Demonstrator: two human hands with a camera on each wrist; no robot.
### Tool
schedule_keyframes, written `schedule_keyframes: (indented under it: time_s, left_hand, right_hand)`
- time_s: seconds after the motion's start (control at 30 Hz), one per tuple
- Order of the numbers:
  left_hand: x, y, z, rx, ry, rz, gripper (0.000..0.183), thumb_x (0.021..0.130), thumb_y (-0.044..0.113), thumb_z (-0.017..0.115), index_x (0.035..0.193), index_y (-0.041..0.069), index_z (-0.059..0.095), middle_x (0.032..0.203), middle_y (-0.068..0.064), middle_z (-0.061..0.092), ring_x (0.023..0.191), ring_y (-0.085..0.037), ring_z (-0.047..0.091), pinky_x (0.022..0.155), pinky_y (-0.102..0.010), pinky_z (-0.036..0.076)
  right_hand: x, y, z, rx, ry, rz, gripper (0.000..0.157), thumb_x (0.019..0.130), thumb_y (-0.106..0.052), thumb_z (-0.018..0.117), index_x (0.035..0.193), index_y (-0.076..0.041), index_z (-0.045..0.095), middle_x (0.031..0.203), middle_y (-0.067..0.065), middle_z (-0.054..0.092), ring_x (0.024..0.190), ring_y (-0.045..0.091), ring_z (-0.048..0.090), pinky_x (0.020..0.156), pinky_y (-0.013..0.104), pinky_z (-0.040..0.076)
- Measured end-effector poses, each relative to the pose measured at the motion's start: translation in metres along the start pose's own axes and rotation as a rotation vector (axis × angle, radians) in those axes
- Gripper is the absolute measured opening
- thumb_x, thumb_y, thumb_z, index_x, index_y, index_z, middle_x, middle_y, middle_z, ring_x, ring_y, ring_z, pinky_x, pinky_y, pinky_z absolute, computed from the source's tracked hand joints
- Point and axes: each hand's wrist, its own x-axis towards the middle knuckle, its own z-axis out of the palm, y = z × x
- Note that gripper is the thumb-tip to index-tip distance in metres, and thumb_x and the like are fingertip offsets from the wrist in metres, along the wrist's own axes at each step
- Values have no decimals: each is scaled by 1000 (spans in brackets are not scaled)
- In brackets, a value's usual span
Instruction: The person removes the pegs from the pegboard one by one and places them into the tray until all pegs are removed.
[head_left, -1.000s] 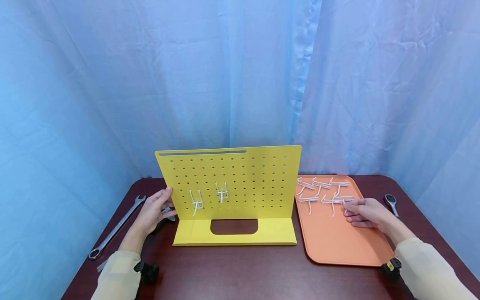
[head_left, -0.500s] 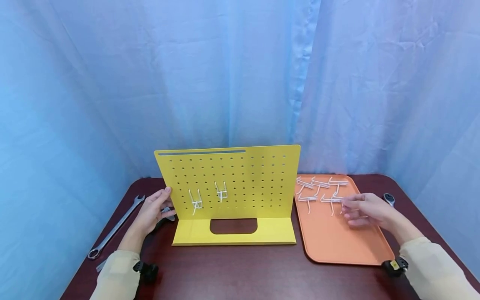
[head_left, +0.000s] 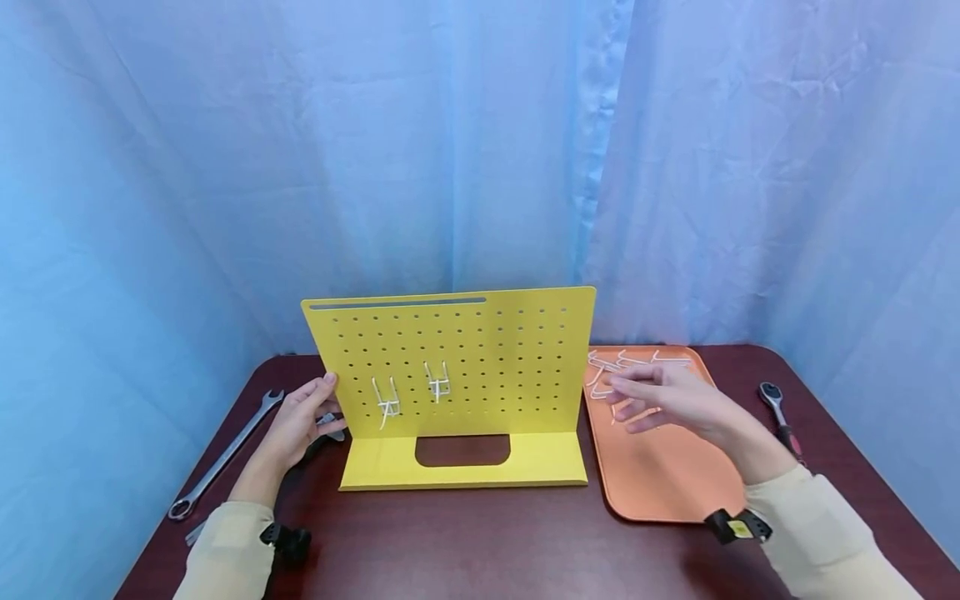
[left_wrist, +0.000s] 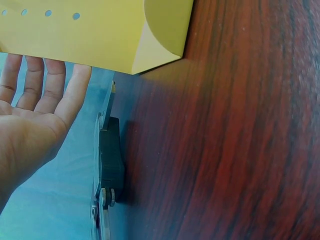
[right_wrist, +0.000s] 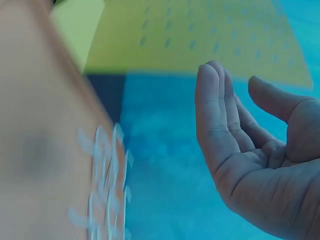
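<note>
A yellow pegboard (head_left: 487, 422) stands on its folded base in the middle. Two white wire hooks (head_left: 386, 406) hang in its left half. My left hand (head_left: 298, 421) grips the board's left edge, thumb at the front and fingers (left_wrist: 52, 82) behind it. To the right, an orange tray (head_left: 660, 479) holds several more white hooks (head_left: 671, 361) at its far end. Over those hooks is my right hand (head_left: 671, 404), partly covering them. In the right wrist view its thumb and fingers (right_wrist: 212, 105) are apart, with nothing between them.
A long combination wrench (head_left: 225, 457) lies along the table's left side. Behind my left hand is a dark-and-metal tool (left_wrist: 111, 155). A ratchet (head_left: 776, 408) with a red and black handle lies right of the tray. Blue curtains (head_left: 465, 167) surround the table (head_left: 465, 542).
My right hand has let go of a hook at the tray's right, lifted, and moved left over the hooks. My left hand stays on the board's edge.
</note>
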Motion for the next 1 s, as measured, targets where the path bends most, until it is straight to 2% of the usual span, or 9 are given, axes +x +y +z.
schedule_keyframes:
  time_s: [0.2, 0.47, 0.77, 1.0]
  left_hand:
    - [0, 0, 1, -6, 5, -1, 39, 102, 51, 56, 120, 18, 68, 103, 0, 70, 99, -21, 66, 87, -42, 59]
    - [0, 1, -1, -20, -6, 6, 34, 104, 47, 54, 117, 20, 70, 102, 2, 72, 97, -20, 66, 87, -43, 58]
    - [1, 0, 1, -33, -10, 9, 35, 103, 49, 55, 115, 20, 71, 102, 1, 72, 98, -21, 65, 86, -42, 59]
    - [3, -2, 0, -37, -1, 5, 34, 104, 48, 55, 113, 20, 71, 100, 1, 71, 96, -20, 65, 85, -41, 59]
  right_hand:
    - [14, -18, 44, 56, -84, -58, 60, 102, -34, 64, 143, 7, 47, 133, 29, 59, 111, 41, 66, 85, 48, 59]
    - [38, -31, 92, 175, -204, -105, 62, 104, -34, 61, 148, 4, 42, 145, 26, 52, 125, 44, 57, 89, 47, 57]
    - [74, -22, 147, 305, -292, -46, 58, 105, -29, 59, 148, 7, 42, 144, 28, 51, 117, 37, 65, 88, 48, 58]
    - [97, -14, 180, 433, -345, 19, 62, 106, -38, 54, 148, 6, 40, 143, 30, 51, 113, 39, 66, 88, 48, 58]
